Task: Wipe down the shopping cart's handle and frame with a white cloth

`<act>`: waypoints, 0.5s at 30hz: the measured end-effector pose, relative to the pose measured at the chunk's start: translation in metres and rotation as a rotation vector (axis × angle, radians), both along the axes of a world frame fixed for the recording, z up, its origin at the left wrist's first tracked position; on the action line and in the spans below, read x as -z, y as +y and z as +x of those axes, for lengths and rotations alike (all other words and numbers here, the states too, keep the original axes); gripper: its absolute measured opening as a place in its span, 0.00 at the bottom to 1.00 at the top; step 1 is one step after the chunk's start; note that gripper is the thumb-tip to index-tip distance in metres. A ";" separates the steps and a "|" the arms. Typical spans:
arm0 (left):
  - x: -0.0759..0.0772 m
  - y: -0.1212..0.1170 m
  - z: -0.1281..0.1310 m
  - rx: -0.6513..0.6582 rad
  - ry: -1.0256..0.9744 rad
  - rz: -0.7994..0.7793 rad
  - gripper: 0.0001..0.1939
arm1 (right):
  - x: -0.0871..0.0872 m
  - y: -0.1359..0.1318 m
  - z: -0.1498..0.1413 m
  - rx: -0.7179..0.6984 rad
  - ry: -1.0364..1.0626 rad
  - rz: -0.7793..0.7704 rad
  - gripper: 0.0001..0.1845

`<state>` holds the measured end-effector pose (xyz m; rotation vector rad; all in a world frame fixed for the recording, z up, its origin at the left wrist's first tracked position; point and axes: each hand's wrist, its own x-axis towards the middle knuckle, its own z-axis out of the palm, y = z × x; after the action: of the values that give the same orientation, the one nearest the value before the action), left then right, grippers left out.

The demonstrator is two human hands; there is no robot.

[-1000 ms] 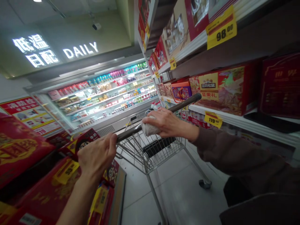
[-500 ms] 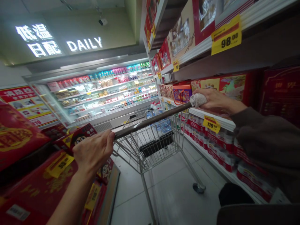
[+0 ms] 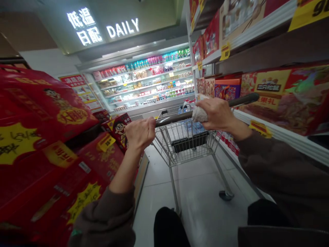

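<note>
A wire shopping cart (image 3: 192,151) stands in front of me, its dark handlebar (image 3: 174,119) tilted up toward the right. My left hand (image 3: 141,132) is closed around the bar's left end. Partway along the bar, my right hand (image 3: 214,113) is wrapped round a crumpled pale cloth (image 3: 199,114), pressing it against the handlebar. To the right of that hand the bare end of the bar sticks out. Beyond the bar, bottled water packs (image 3: 192,126) show through the wires, partly hidden by my right hand.
Red gift boxes (image 3: 61,171) with yellow price tags are stacked close on the left. Shelves (image 3: 259,32) of boxed goods line the right side. A lit refrigerated display (image 3: 149,77) spans the far end. Pale floor tiles (image 3: 200,192) lie under the cart.
My right hand and the cloth have slid inward along the handlebar, away from its right end. The view has turned left, and the cart sits further right in it.
</note>
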<state>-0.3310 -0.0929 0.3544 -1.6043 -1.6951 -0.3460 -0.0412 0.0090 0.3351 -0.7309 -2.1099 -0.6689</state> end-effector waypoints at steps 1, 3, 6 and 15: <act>0.000 -0.002 0.004 0.018 0.005 -0.011 0.30 | -0.002 -0.008 -0.018 -0.019 -0.015 0.001 0.24; 0.000 -0.005 0.012 0.061 0.019 -0.029 0.30 | -0.004 -0.024 -0.050 -0.060 -0.041 -0.004 0.23; -0.001 -0.011 0.020 0.131 0.024 -0.047 0.32 | -0.003 -0.040 -0.077 -0.115 -0.046 -0.010 0.23; -0.010 -0.032 -0.005 0.188 -0.203 -0.062 0.39 | 0.009 -0.009 0.038 0.029 0.055 0.011 0.27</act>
<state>-0.3364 -0.1247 0.3643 -1.8316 -1.7210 -0.5716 -0.0030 -0.0002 0.3261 -0.7664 -2.0475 -0.6686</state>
